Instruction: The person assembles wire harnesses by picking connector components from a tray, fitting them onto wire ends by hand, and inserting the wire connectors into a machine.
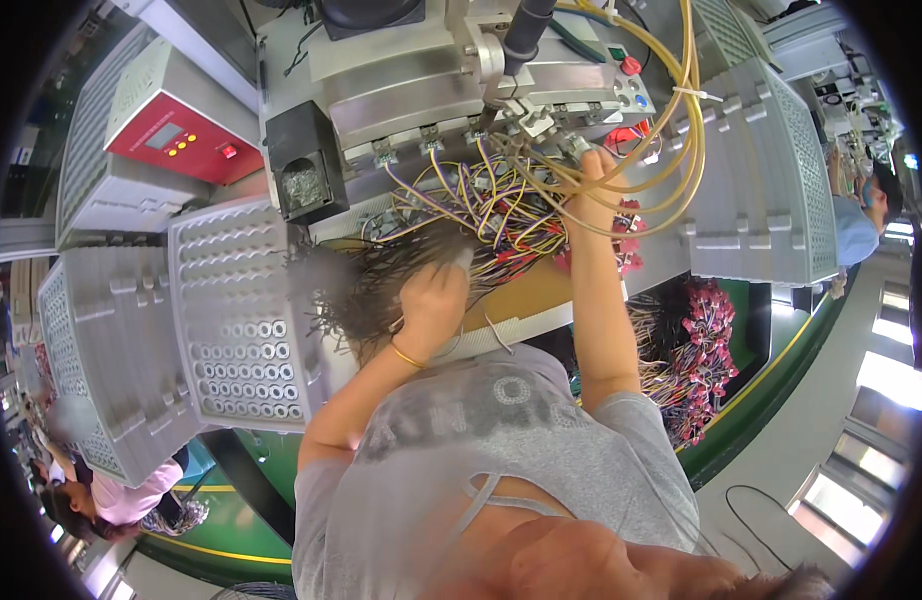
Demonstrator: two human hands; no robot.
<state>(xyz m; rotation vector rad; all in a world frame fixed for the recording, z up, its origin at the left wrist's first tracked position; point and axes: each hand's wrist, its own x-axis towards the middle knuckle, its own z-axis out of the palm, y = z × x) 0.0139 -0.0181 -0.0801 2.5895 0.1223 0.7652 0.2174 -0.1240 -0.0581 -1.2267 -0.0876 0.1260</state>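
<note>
Overhead, left hand point(433, 300) grip clenched on dark wires point(356, 285), right hand point(591, 185) grasping coloured wires point(491, 205), yellow tubes point(671, 120) looping across

Machine housing point(421, 95): brushed metal, showing a dull sheen. Perforated trays point(236, 320): grey moulded plastic, looking matt. Wire bundle point(481, 210): smooth plastic insulation, catching light. Tubing point(681, 120): translucent yellow plastic, glossy. Control box point(186, 135): red panel appearing satin. Shirt point(501, 450): grey cloth, matt.

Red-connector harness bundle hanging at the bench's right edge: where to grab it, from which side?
Grip the red-connector harness bundle by its gathered wires just above the connector cluster, coming from the open aisle side on the right. The connectors hang loose and spread, while the wires bunch near the bench edge. Probably firmer there; both hands are busy elsewhere.
</note>
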